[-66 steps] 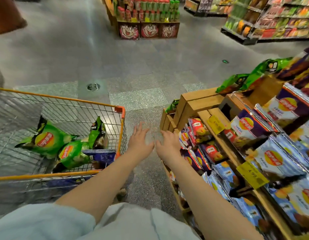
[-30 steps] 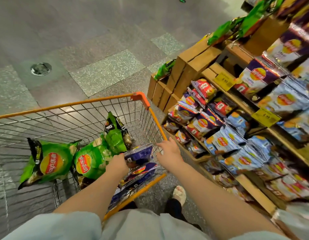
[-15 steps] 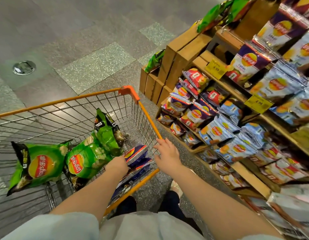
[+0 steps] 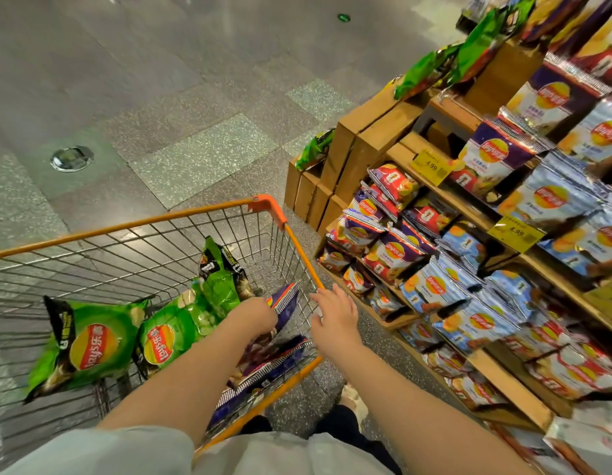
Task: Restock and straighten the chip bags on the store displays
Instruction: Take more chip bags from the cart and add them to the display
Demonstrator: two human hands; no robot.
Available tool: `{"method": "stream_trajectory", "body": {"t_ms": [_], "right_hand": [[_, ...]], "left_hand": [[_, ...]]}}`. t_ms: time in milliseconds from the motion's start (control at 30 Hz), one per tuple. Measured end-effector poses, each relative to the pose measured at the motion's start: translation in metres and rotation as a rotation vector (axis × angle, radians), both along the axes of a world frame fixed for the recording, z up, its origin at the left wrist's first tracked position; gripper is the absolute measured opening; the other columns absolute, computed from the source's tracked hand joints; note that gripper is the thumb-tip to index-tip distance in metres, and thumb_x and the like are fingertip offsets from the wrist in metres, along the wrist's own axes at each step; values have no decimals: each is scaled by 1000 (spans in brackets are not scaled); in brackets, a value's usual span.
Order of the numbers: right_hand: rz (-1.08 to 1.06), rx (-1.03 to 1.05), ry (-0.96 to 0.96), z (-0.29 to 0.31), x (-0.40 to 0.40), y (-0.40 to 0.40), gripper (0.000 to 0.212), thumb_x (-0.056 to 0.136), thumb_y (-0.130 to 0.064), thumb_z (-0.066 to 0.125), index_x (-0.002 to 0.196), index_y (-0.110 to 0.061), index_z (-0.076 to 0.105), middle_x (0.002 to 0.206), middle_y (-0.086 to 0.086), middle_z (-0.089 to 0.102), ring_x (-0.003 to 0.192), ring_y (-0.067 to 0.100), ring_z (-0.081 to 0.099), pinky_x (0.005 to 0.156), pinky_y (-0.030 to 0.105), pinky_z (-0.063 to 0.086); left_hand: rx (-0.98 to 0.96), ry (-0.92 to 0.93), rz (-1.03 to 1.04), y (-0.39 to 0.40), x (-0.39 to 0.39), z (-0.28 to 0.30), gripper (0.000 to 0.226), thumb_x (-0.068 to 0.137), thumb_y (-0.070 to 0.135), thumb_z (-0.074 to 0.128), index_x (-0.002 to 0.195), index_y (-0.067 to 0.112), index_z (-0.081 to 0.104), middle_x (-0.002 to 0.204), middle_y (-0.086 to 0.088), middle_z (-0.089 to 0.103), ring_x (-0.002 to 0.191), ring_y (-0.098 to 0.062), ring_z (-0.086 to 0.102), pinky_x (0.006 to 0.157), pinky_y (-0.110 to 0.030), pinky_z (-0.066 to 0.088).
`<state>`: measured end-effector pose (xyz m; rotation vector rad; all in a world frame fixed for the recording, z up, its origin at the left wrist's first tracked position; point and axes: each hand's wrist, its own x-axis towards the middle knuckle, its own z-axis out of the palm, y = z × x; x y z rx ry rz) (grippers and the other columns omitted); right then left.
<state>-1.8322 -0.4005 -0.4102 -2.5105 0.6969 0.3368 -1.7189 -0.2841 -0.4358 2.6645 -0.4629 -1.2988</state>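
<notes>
Reaching down into the cart [image 4: 291,231], we are closing our left hand [image 4: 255,311] around the top edge of a purple chip bag [image 4: 285,301] standing against the near right corner of the wire basket, while our right hand [image 4: 335,315] is hovering with fingers spread and holding nothing, just outside the orange rim. We are judging that the pick is only starting, so we are advising a grip on the crimped seal rather than the puffed belly, a straight lift clear of the wire, and the right hand coming under the bag to support it before it is carried across to the wooden display [image 4: 431,138]. Our left fingers are hiding behind the hand, so we are inferring the grip from its curled shape. More purple bags [image 4: 263,368] are lying under our forearm, and we are unable to count them. Farther along the basket, three green chip bags [image 4: 88,341] are resting loosely, one propped upright. On the display beyond, blue, purple and red bags are leaning crookedly in crowded rows, and motion blur is smearing their print. The right edge of the frame is cutting off the upper tiers, and the gap meant for this bag is not showing clearly, though a dark hollow behind the yellow price tag [image 4: 429,164] is looking likely.
</notes>
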Motion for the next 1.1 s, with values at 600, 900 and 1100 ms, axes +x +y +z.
{"method": "stream_trajectory", "body": {"t_ms": [600,900,1100], "right_hand": [[-24,312,-740,92,45,4,54,89,-48,41,133,-17,46,134,-6,47,127,5,38,109,27,32],[-130,269,-1010,129,37,-60,46,95,-35,37,135,-15,48,134,-12,46,128,2,40,109,26,32],[-187,61,-979,151,10,-133,42,97,-28,36,126,-10,59,132,12,50,123,14,33,103,3,5]], "left_hand": [[-572,127,561,-56,38,180,19,89,8,46,70,10,49,59,-4,48,47,-14,42,44,-21,30],[-780,-99,544,-129,14,228,16,84,12,50,68,17,49,73,-8,52,66,-22,47,61,-28,38],[-861,-158,557,-199,-23,245,8,81,12,50,77,13,57,84,-17,60,75,-33,56,70,-44,51]]}}
